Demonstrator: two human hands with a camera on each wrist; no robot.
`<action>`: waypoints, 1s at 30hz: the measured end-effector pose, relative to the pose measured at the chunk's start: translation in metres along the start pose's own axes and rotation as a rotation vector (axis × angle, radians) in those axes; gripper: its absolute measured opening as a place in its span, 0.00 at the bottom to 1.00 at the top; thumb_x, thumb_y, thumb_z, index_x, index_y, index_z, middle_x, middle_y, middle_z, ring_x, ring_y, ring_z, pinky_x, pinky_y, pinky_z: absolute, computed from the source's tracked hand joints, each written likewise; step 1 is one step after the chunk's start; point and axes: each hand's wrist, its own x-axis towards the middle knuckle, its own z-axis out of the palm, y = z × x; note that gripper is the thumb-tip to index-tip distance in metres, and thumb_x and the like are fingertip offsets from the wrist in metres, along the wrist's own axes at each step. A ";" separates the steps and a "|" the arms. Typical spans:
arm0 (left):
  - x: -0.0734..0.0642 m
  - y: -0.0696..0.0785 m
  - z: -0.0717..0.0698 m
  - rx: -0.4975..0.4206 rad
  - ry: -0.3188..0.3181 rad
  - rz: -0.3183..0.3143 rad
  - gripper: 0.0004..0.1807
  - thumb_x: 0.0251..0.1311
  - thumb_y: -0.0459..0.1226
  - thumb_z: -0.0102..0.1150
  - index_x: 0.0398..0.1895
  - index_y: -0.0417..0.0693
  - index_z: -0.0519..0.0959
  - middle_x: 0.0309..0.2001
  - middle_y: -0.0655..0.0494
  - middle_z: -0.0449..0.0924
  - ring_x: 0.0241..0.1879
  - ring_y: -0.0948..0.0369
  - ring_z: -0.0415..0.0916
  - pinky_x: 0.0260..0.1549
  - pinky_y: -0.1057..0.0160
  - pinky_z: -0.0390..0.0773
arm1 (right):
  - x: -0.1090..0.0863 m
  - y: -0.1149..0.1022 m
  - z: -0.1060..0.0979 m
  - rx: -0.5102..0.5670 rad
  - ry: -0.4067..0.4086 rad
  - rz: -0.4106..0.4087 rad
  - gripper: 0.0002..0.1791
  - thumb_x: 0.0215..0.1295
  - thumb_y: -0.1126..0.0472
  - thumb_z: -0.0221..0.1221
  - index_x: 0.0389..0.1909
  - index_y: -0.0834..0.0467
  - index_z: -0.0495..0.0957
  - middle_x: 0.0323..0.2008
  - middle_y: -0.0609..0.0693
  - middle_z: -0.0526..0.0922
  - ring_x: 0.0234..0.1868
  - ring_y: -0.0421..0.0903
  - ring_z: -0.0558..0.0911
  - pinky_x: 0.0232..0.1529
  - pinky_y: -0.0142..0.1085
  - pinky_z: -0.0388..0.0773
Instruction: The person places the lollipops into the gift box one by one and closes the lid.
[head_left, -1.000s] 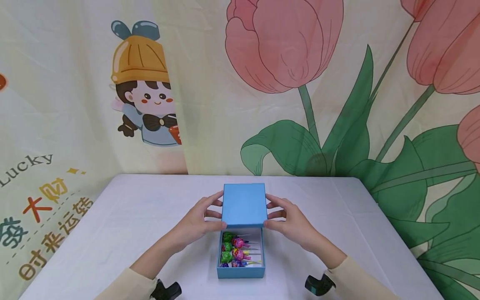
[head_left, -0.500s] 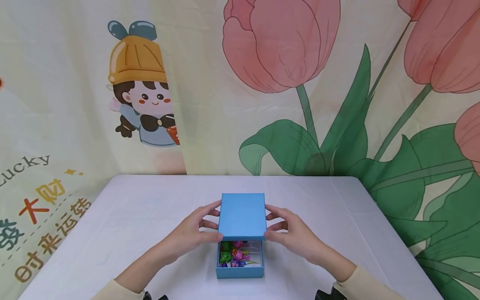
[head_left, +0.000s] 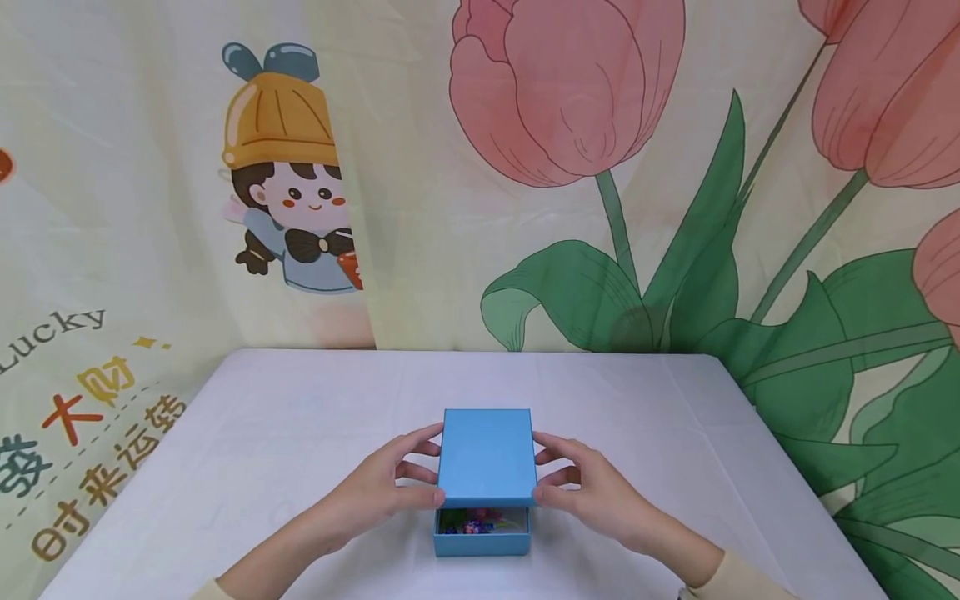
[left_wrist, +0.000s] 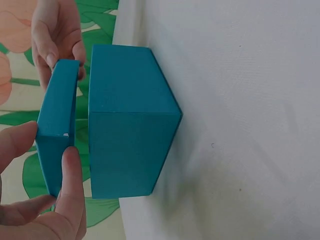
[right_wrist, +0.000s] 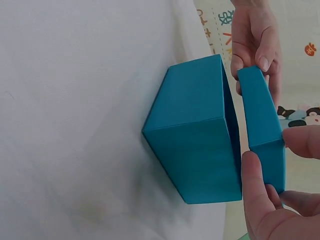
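A blue box lid [head_left: 486,456] hangs level just above a blue box [head_left: 482,545] on the table. My left hand [head_left: 381,482] grips the lid's left side, thumb at the near corner. On the opposite side my right hand [head_left: 597,492] holds it the same way. Through the gap at the front, several wrapped lollipops [head_left: 477,522] show inside the box; the lid hides the others. Both wrist views show the lid [left_wrist: 60,105] apart from the box [right_wrist: 192,135], with a narrow gap between them.
A white cloth covers the table [head_left: 315,400]. Behind it hangs a printed curtain [head_left: 412,208] with tulips and a cartoon figure.
Both hands have brought the lid toward me and lower over the box. It now covers most of the lollipops, which were in plain view before. The box has stayed put.
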 end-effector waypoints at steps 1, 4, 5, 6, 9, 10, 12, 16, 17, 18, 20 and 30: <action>-0.001 -0.001 0.001 0.002 0.000 0.002 0.50 0.62 0.43 0.77 0.84 0.57 0.60 0.72 0.49 0.70 0.60 0.53 0.79 0.51 0.51 0.81 | -0.001 0.000 0.000 -0.002 -0.001 0.003 0.42 0.68 0.57 0.72 0.80 0.55 0.66 0.62 0.55 0.78 0.54 0.49 0.83 0.53 0.43 0.86; -0.003 -0.002 0.002 0.000 -0.007 0.008 0.50 0.62 0.42 0.77 0.84 0.56 0.60 0.71 0.49 0.70 0.60 0.53 0.79 0.50 0.53 0.80 | -0.003 0.002 0.002 -0.003 -0.001 0.021 0.43 0.68 0.57 0.73 0.80 0.55 0.66 0.61 0.55 0.79 0.54 0.49 0.83 0.53 0.45 0.86; -0.004 -0.002 0.002 0.002 -0.008 0.011 0.50 0.62 0.42 0.77 0.84 0.56 0.60 0.71 0.49 0.70 0.60 0.53 0.79 0.50 0.53 0.80 | -0.004 0.002 0.003 -0.003 -0.001 0.026 0.43 0.68 0.57 0.73 0.80 0.55 0.66 0.61 0.55 0.79 0.54 0.49 0.83 0.53 0.45 0.86; -0.005 -0.002 0.002 0.001 -0.010 0.014 0.50 0.61 0.41 0.77 0.84 0.56 0.60 0.71 0.48 0.70 0.60 0.53 0.79 0.50 0.54 0.80 | -0.004 0.002 0.004 -0.002 0.000 0.033 0.43 0.67 0.57 0.73 0.80 0.55 0.66 0.60 0.54 0.79 0.54 0.49 0.83 0.53 0.45 0.86; -0.007 -0.003 0.003 0.002 -0.014 0.018 0.50 0.61 0.40 0.77 0.84 0.54 0.60 0.71 0.48 0.70 0.60 0.53 0.79 0.48 0.54 0.80 | -0.006 0.003 0.006 -0.001 -0.001 0.049 0.43 0.67 0.56 0.73 0.80 0.55 0.66 0.60 0.54 0.79 0.53 0.49 0.83 0.52 0.45 0.87; -0.008 -0.004 0.004 0.003 -0.014 0.017 0.50 0.61 0.40 0.77 0.84 0.54 0.60 0.70 0.48 0.70 0.59 0.53 0.79 0.48 0.55 0.80 | -0.007 0.004 0.007 -0.002 -0.001 0.053 0.43 0.67 0.56 0.73 0.80 0.55 0.66 0.60 0.54 0.79 0.53 0.48 0.83 0.52 0.45 0.87; -0.009 -0.005 0.004 0.003 -0.016 0.018 0.50 0.61 0.40 0.77 0.84 0.53 0.60 0.70 0.48 0.71 0.59 0.53 0.79 0.48 0.55 0.81 | -0.008 0.004 0.008 0.001 -0.004 0.059 0.43 0.67 0.57 0.73 0.80 0.56 0.66 0.60 0.54 0.79 0.53 0.48 0.83 0.52 0.45 0.87; -0.012 -0.007 0.005 0.005 -0.017 0.024 0.50 0.61 0.40 0.77 0.84 0.51 0.61 0.69 0.48 0.71 0.58 0.53 0.79 0.49 0.55 0.81 | -0.010 0.006 0.011 0.009 -0.012 0.060 0.43 0.67 0.57 0.72 0.80 0.56 0.66 0.61 0.54 0.78 0.53 0.49 0.83 0.52 0.46 0.86; -0.012 -0.007 0.005 0.003 -0.018 0.025 0.50 0.61 0.40 0.77 0.84 0.51 0.61 0.69 0.47 0.71 0.58 0.53 0.79 0.49 0.55 0.81 | -0.010 0.006 0.011 0.012 -0.017 0.059 0.43 0.68 0.57 0.72 0.80 0.57 0.66 0.61 0.54 0.78 0.53 0.49 0.83 0.52 0.45 0.86; -0.013 -0.008 0.005 0.003 -0.019 0.025 0.50 0.61 0.40 0.77 0.84 0.52 0.61 0.69 0.47 0.71 0.58 0.53 0.79 0.48 0.55 0.81 | -0.010 0.007 0.012 0.015 -0.020 0.060 0.43 0.68 0.57 0.72 0.80 0.57 0.65 0.60 0.54 0.78 0.53 0.49 0.83 0.52 0.45 0.86; -0.014 -0.009 0.005 0.006 -0.020 0.020 0.50 0.60 0.40 0.78 0.84 0.53 0.61 0.69 0.48 0.72 0.58 0.53 0.79 0.48 0.55 0.81 | -0.011 0.009 0.013 0.020 -0.027 0.059 0.43 0.68 0.57 0.72 0.80 0.57 0.65 0.60 0.54 0.79 0.53 0.49 0.84 0.52 0.44 0.86; -0.019 -0.015 0.006 -0.013 -0.037 0.024 0.50 0.60 0.40 0.78 0.83 0.53 0.62 0.69 0.47 0.71 0.58 0.53 0.79 0.48 0.56 0.82 | -0.014 0.013 0.018 0.027 -0.030 0.045 0.42 0.67 0.59 0.72 0.80 0.58 0.66 0.60 0.54 0.79 0.52 0.49 0.84 0.50 0.43 0.86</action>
